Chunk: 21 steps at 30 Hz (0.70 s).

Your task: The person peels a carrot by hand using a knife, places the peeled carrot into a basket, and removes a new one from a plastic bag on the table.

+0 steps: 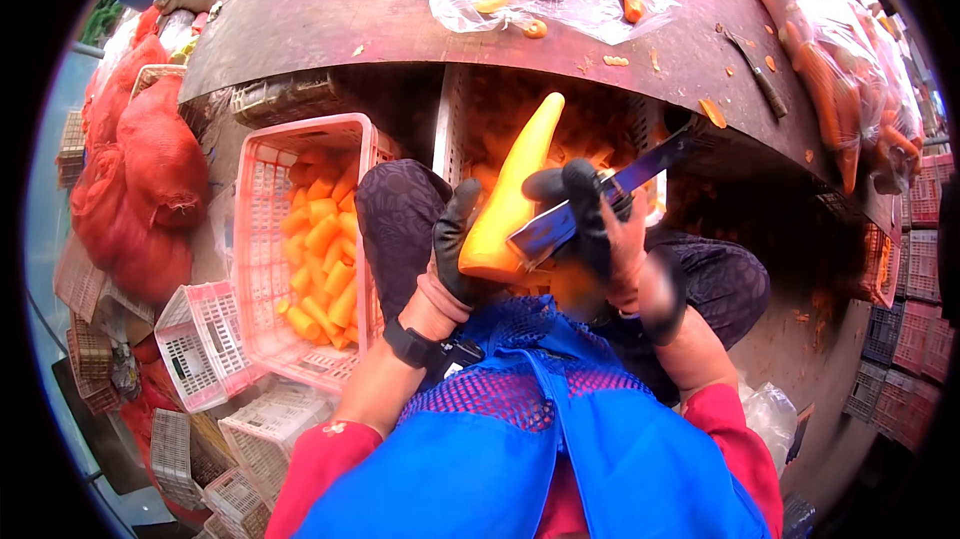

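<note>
A big, smooth, peeled carrot stands tilted over my lap, thick end down and tip pointing away. My left hand, in a black glove, is closed round its thick lower end. My right hand, with dark coverings on its fingers, grips a long flat-bladed tool. The tool slants from far right to near left, and its near end lies against or just over the carrot's lower right side. Whether the blade cuts into the carrot I cannot tell. Below the blade, orange pieces are blurred and partly hidden.
A pink crate of short carrot pieces stands left of my knee. Under the table is a white crate with orange scraps. A knife and bagged carrots lie on top. Red sacks are piled left.
</note>
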Tool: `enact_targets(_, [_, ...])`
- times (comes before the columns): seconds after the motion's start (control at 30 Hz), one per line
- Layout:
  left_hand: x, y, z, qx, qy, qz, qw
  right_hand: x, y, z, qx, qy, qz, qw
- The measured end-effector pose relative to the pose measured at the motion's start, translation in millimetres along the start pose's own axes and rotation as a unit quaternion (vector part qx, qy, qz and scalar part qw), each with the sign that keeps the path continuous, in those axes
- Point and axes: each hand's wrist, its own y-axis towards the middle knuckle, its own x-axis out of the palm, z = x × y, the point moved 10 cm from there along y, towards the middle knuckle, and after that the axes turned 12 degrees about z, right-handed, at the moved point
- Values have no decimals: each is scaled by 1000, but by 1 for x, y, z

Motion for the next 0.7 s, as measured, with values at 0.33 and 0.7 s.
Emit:
enact_targets(0.33, [-50, 3, 0, -22, -8, 154, 988, -37, 63, -26, -199, -8, 81, 977])
enact_targets(0.7, [20, -5, -27, -153, -85, -63, 982, -35, 35, -80, -370, -246, 37, 895])
